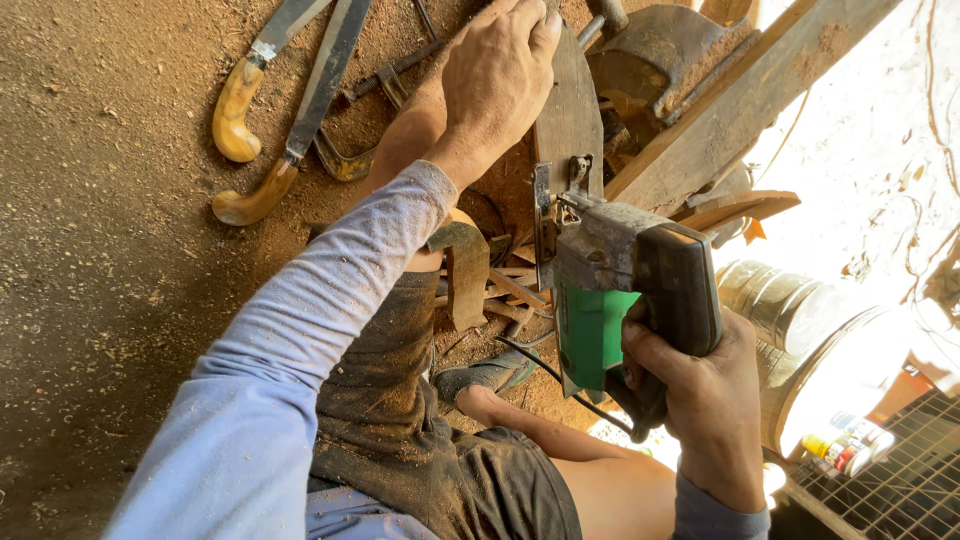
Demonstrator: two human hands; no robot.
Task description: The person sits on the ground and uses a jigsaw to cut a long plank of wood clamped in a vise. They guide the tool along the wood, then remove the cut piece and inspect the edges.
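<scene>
Head view, landmark: the dark wooden piece (568, 115), standing on edge among timber scraps.
Left hand (497, 75): lay flat over the top of the wooden piece, fingers spread and pressing down, not curled round anything.
Right hand (700, 395): was clamped round the dark handle of the green power saw (620, 290), just below the wooden piece, its metal foot against the piece's lower edge.
Cord: a thin black cable (540, 365) ran from under the saw, below the wooden piece and across the leg.
Doing it well: by my judgement, the foot should sit flush on the wood, the pressing hand should stay well above the cut line, and the cable should trail behind the tool.
Edges: a long slanted plank (740, 100) closed in the right of the wooden piece; cut scraps (500, 290) crowded beneath it, beside the knee.
Open room: two curved-handled blades (285, 120) lay left of the wooden piece on the sawdust floor (110, 230), which stretched bare farther left.
Farther right of the piece: a metal drum (790, 310) stood near the saw hand.
</scene>
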